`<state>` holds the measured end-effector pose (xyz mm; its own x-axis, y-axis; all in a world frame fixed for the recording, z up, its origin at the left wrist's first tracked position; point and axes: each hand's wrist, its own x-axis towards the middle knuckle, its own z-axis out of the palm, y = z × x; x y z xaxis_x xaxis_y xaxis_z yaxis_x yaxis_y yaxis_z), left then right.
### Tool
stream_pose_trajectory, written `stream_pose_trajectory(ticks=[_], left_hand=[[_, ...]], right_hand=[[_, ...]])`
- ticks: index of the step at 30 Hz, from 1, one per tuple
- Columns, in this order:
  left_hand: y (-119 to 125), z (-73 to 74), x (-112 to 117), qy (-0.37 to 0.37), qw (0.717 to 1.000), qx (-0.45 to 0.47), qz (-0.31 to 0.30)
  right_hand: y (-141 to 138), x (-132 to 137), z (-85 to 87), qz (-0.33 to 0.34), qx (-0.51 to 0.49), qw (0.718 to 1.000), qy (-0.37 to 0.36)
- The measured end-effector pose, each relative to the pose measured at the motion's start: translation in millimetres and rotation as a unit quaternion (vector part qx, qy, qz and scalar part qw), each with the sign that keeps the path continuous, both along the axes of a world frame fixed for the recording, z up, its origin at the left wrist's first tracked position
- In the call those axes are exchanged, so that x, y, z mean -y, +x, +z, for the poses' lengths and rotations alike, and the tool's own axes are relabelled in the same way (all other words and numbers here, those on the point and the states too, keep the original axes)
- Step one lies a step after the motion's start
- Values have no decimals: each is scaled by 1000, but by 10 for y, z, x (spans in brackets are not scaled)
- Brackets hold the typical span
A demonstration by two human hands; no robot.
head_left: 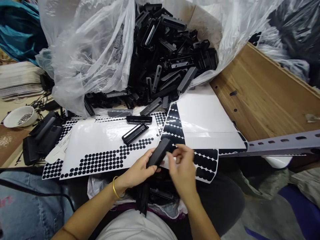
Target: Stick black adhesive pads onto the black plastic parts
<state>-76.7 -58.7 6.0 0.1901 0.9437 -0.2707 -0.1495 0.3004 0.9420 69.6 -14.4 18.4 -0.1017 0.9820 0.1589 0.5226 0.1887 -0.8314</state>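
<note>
Left grip (pixel 138 171) clasps a textured black part (pixel 160 152); right grip (pixel 183 166) curls beside it, whether holding anything I can't tell.

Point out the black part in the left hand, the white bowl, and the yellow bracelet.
Black part (pixel 160 152), head view: textured upper face.
White bowl (pixel 12 118), head view: bare left side.
Yellow bracelet (pixel 113 187), head view: outer band.

White sheet (pixel 107 136): bright, glossy glare left of centre, light apparently from overhead.
Plastic bag (pixel 90 50): crisp highlights, upper left.
Black parts (pixel 172 46): deep shadow between them, upper centre.
Right hand (pixel 185 168): slightly blurred.
Wooden board (pixel 270 90): stretched by wide-angle distortion, right edge.
</note>
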Motion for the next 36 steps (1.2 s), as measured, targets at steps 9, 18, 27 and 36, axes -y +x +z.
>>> stream_pose_trajectory(ticks=[9,18,27,36], left_hand=[[-383,162,337,68,957,-273,-74],[-470,-175,1173,-1,729,-600,-330],[-399,-557,1703,153,665,-615,-396],[-1037,-377,1747,44,802,-595,30]], right_hand=[[395,245,136,281,60,944,-161],[237,904,-476,373,262,876,-160],[-671,885,-774,462,327,823,-39],[-524,900,-741,457,343,818,-58]])
